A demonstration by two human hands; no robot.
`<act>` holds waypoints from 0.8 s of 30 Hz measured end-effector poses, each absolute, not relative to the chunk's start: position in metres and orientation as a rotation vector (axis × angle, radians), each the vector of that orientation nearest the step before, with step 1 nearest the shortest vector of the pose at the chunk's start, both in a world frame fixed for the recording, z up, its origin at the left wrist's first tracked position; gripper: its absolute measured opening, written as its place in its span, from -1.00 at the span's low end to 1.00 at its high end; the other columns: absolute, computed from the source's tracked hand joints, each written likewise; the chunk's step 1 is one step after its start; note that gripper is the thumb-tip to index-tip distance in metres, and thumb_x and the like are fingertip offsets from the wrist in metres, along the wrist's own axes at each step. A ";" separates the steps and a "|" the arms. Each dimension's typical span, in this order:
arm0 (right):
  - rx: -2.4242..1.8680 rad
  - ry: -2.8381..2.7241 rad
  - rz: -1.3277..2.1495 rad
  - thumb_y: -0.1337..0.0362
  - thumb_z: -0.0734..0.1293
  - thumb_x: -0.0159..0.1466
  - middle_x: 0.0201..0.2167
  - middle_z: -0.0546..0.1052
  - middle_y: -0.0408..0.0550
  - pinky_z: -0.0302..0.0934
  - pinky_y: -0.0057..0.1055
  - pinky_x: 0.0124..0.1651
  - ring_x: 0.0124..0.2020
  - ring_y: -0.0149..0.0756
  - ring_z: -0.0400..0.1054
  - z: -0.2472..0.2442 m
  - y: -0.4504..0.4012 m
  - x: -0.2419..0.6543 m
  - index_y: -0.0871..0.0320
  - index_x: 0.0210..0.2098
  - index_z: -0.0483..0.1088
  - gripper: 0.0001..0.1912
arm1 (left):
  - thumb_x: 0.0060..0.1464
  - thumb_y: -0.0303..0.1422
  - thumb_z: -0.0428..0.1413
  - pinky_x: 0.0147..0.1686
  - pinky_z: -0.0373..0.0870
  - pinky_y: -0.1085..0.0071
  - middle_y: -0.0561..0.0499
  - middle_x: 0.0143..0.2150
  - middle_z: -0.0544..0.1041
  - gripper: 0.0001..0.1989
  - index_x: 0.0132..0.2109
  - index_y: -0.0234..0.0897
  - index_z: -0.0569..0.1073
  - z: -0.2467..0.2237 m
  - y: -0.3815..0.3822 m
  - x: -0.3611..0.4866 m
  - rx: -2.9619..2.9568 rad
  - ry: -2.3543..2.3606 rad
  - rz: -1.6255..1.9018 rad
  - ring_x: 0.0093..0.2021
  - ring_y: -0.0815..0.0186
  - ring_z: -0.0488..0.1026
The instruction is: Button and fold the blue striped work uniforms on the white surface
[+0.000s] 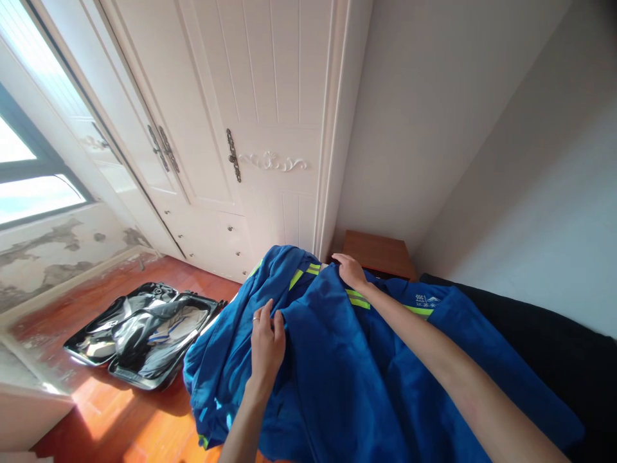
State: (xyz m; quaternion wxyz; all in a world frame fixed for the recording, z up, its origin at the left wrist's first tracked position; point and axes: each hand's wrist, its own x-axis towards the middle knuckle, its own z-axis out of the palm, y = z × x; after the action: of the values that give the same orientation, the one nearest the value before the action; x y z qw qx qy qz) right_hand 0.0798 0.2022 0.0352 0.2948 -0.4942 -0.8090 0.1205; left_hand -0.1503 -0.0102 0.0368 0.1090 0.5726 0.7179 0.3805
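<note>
A blue work jacket [332, 347] with yellow-green and grey reflective strips lies spread in front of me, with loose folds. White lettering and a logo show near its right end. My left hand [267, 341], a ring on one finger, pinches an edge of the blue cloth near the middle. Farther off, my right hand [351, 271] is closed over the cloth's far edge beside a reflective strip. Its thumb is partly hidden. More bunched blue cloth [226, 347] hangs at the left; whether it is a separate garment, I cannot tell.
An open, packed suitcase [144, 334] lies on the reddish wooden floor [159, 424] at left. A white wardrobe [270, 218] stands ahead. Behind the jacket is a brown wooden cabinet [376, 251]. Black fabric [530, 341] runs along the right wall. A window [38, 173] is at far left.
</note>
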 end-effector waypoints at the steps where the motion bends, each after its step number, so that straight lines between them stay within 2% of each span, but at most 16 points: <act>1: -1.291 -2.152 0.308 0.45 0.06 0.29 0.20 0.41 -0.02 0.05 -0.20 0.33 0.24 -0.23 0.23 0.039 0.192 0.080 0.16 0.17 0.38 -0.47 | 0.30 -0.27 -0.15 0.11 0.37 0.10 -0.19 0.23 0.38 -0.52 0.32 -0.20 0.22 0.041 -0.014 -0.148 1.816 2.096 1.102 0.21 0.06 0.36; 5: -1.035 -2.363 0.346 0.24 0.17 0.35 0.31 0.26 -0.13 -0.10 -0.15 0.40 0.34 -0.20 0.07 0.036 0.145 0.086 0.01 0.25 0.29 -0.52 | 0.30 -0.20 -0.10 0.27 0.15 0.09 -0.17 0.36 0.23 -0.53 0.27 -0.23 0.29 0.041 -0.013 -0.146 2.432 1.861 0.686 0.38 0.07 0.09; 7: -0.964 -2.544 0.383 0.12 0.21 0.36 0.34 0.20 -0.12 -0.14 -0.06 0.40 0.37 -0.14 0.01 0.024 0.131 0.094 -0.02 0.27 0.26 -0.50 | 0.30 -0.19 -0.10 0.30 0.10 0.07 -0.20 0.34 0.26 -0.52 0.27 -0.28 0.31 0.031 -0.010 -0.152 2.540 1.838 0.486 0.38 0.06 0.10; 9: -1.031 -2.640 0.393 0.04 0.17 0.38 0.35 0.18 -0.04 -0.15 -0.01 0.39 0.38 -0.11 -0.01 0.012 0.128 0.104 0.03 0.28 0.23 -0.47 | 0.31 -0.17 -0.12 0.32 0.06 0.07 -0.20 0.32 0.29 -0.50 0.28 -0.30 0.29 0.020 -0.009 -0.159 2.601 1.847 0.401 0.37 0.07 0.13; 13: -1.152 -2.647 0.362 0.01 0.09 0.41 0.34 0.18 0.11 -0.11 0.02 0.36 0.37 -0.06 0.01 0.003 0.140 0.114 0.16 0.29 0.23 -0.44 | 0.31 -0.10 -0.14 0.32 0.06 0.03 -0.21 0.32 0.29 -0.44 0.29 -0.34 0.29 0.011 -0.016 -0.165 2.683 1.899 0.379 0.35 0.06 0.16; 17: -1.192 -2.630 0.276 0.05 0.00 0.44 0.27 0.28 0.25 -0.10 0.09 0.34 0.33 0.03 0.09 0.013 0.142 0.093 0.27 0.24 0.29 -0.42 | 0.30 -0.04 -0.17 0.30 0.08 -0.01 -0.28 0.32 0.27 -0.37 0.28 -0.44 0.29 0.024 -0.016 -0.148 2.665 1.994 0.393 0.37 -0.01 0.11; 20: -1.104 -2.673 0.237 0.02 0.03 0.43 0.34 0.18 0.14 -0.21 -0.05 0.40 0.39 -0.08 -0.04 0.018 0.136 0.067 0.21 0.30 0.21 -0.42 | 0.30 -0.01 -0.20 0.33 -0.01 0.01 -0.26 0.38 0.15 -0.33 0.34 -0.42 0.19 0.028 -0.006 -0.133 2.749 1.879 0.477 0.41 0.03 0.00; 22: -1.041 -2.743 0.252 -0.02 0.07 0.41 0.38 0.11 0.02 -0.27 -0.11 0.42 0.41 -0.15 -0.11 0.016 0.137 0.055 0.10 0.32 0.18 -0.42 | 0.29 0.01 -0.19 0.33 0.00 0.01 -0.24 0.38 0.16 -0.32 0.34 -0.38 0.19 0.021 0.001 -0.127 2.770 1.786 0.456 0.40 0.04 0.03; 24: -1.047 -2.792 0.282 -0.06 0.05 0.41 0.39 0.09 0.01 -0.27 -0.06 0.41 0.42 -0.15 -0.12 0.011 0.143 0.051 0.07 0.33 0.15 -0.40 | 0.28 0.03 -0.20 0.32 0.03 0.02 -0.24 0.36 0.21 -0.32 0.33 -0.35 0.22 0.010 0.003 -0.126 2.742 1.757 0.429 0.38 0.05 0.09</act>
State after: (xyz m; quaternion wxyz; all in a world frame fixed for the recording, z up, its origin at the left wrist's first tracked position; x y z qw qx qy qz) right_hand 0.0512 0.1434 0.0115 0.0731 -0.3485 -0.9297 0.0940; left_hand -0.1262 0.0028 0.0100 -0.0715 0.8327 0.5334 0.1302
